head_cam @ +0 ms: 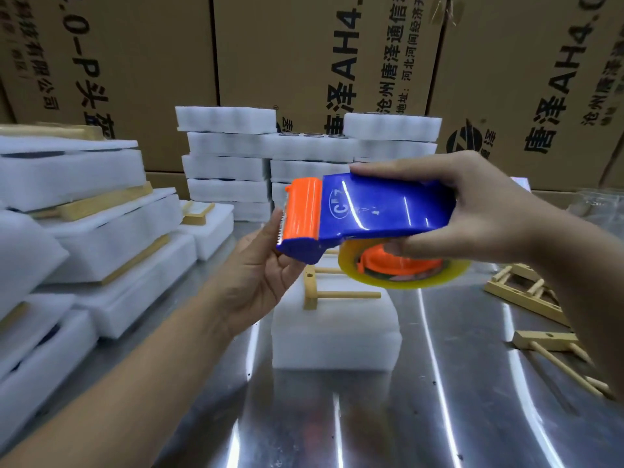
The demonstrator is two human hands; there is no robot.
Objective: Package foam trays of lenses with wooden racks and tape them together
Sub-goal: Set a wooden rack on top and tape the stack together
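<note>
head | right hand [472,214] is gripping the blue dispenser [381,207] from behind, thumb under by the tape roll [405,268] | left hand [260,268] is resting loose, uncurled fingers against its orange front | dispenser is hanging above a foam tray [334,329] on the counter [439,417], a rack [337,293] lying on top

This is a packing station in a warehouse or factory stockroom. Tall brown corrugated cardboard cartons [304,45], printed in black with Chinese characters and "AH4.0", stand side by side like a wall behind a shiny sheet-metal worktable [439,417]. Thick white foam trays [226,167] are piled in stacks at the table's back and left. Loose pale wooden peg racks [526,298] lie at the right. A blue-and-orange plastic tape dispenser [381,207] carries a roll of clear packing tape [405,276].
</note>
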